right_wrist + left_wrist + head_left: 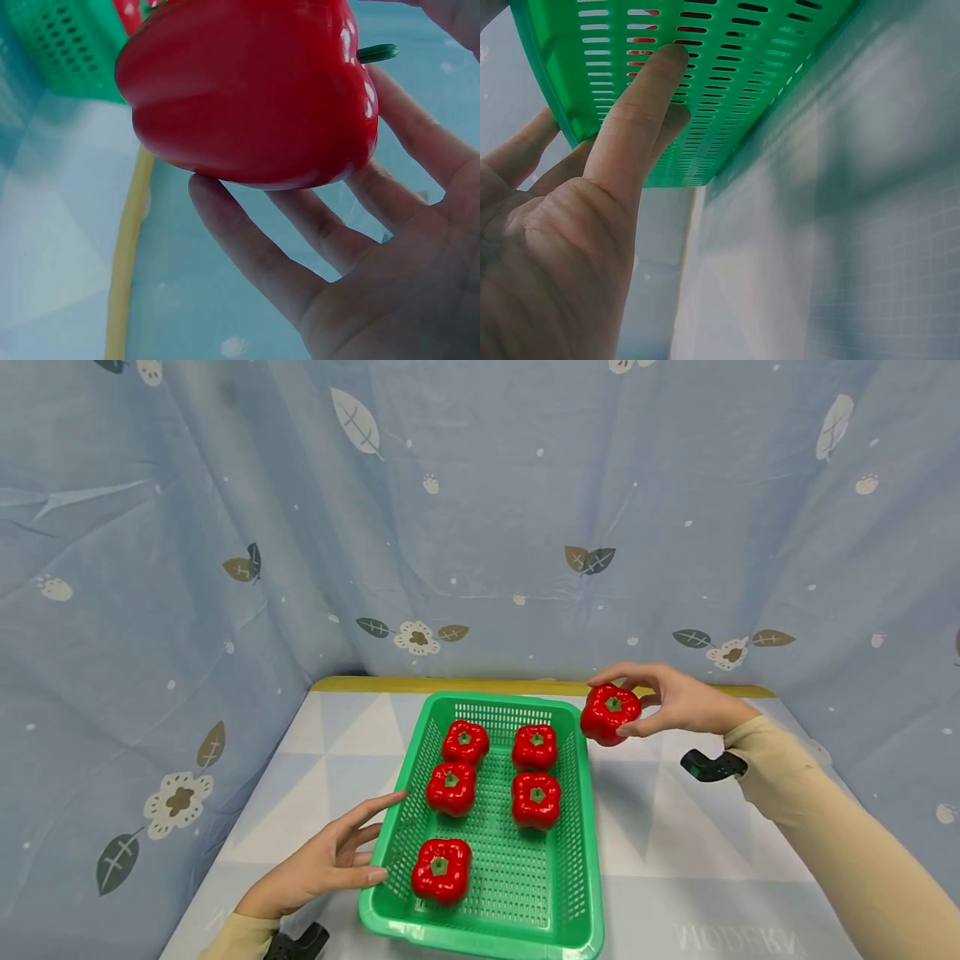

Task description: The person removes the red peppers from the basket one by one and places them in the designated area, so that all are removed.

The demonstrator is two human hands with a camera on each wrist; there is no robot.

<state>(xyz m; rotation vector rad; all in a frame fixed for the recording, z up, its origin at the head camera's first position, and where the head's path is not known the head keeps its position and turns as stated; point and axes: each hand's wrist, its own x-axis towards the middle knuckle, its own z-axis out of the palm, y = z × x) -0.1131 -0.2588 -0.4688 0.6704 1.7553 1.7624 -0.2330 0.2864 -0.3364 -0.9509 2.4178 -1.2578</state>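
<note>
A red bell pepper (611, 714) with a short green stem is held in my right hand (675, 700), thumb on the near side and fingers round the far side. It hangs above the table, just off the right rim of a green plastic basket (592, 860). In the right wrist view the fingertips press against the glossy bell pepper (247, 97). My left hand (330, 860) rests against the basket's left side, its fingers fairly straight. The left wrist view shows the left hand (592, 195) touching the slotted basket wall (727, 75) from outside.
Several red bell peppers stand stem up in the basket: two along the right (536, 800), two at the upper left (451, 788) and one at the lower left (441, 872). A yellow strip (450, 685) edges the table's back, before a blue patterned curtain (487, 527).
</note>
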